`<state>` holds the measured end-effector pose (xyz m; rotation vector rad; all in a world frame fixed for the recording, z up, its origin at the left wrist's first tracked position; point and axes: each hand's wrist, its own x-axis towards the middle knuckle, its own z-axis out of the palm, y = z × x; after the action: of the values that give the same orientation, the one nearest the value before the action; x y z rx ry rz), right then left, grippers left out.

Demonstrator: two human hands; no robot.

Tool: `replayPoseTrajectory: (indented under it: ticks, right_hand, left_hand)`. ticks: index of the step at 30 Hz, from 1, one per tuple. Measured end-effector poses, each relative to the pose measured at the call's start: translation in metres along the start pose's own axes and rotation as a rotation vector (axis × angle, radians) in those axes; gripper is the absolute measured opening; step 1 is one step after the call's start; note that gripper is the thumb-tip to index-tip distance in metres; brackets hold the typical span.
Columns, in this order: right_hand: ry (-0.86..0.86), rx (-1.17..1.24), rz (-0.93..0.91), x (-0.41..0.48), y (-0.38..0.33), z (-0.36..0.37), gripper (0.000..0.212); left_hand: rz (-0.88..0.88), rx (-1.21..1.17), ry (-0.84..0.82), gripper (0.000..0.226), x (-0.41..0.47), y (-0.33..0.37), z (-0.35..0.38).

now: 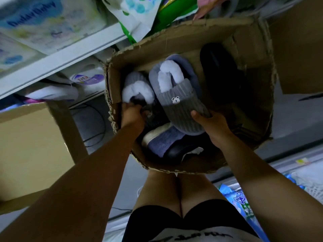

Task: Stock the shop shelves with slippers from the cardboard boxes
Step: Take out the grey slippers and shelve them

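Both hands are down in the cardboard box (pixel 174 38) here. The right hand (pixel 213 126) grips the toe of a grey ribbed slipper (pixel 180 109), the one with the little bear badge (pixel 175 100), thumb on top, fingers hidden beneath the sole. That slipper's long axis runs away from the person: toe at the hand, fleecy opening toward the box's far wall. Just beside it, the left hand (pixel 132 115) curls its fingers into the fleece-lined mouth of a second grey slipper (pixel 138 88) and holds it. A blue slipper (pixel 162 140) and a dark slipper (pixel 215 67) lie loose in the box. The white shelf (pixel 57 55) sits up and off to the left, so I'd judge the left hand nearer for the carry across
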<state>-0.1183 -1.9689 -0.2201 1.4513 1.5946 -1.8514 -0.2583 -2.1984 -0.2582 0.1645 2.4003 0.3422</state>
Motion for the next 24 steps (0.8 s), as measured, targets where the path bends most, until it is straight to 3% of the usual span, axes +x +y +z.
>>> replayPoseTrajectory:
  ticks: [6,11,14,19,24]
  right_hand:
    - [-0.036,0.138,-0.015,-0.029,-0.011,-0.010,0.077]
    - [-0.040,0.100,-0.071,-0.067,-0.040,-0.028,0.020]
    - [-0.107,0.103,-0.135,-0.094,-0.062,-0.037,0.011]
    - [-0.355,0.310,-0.163,-0.136,-0.097,-0.046,0.040]
    - [-0.497,0.299,-0.119,-0.160,-0.130,-0.039,0.059]
  left_hand:
    - [0.072,-0.116,0.276,0.024,-0.039,0.012,-0.024]
    - [0.110,-0.178,0.424,0.023,-0.065,0.034,-0.061]
    - [0.163,-0.289,0.444,0.014,-0.086,0.052,-0.091]
    - [0.111,-0.604,0.370,0.041,-0.138,0.079,-0.129]
    - [0.043,-0.830,0.370,0.046,-0.189,0.099,-0.147]
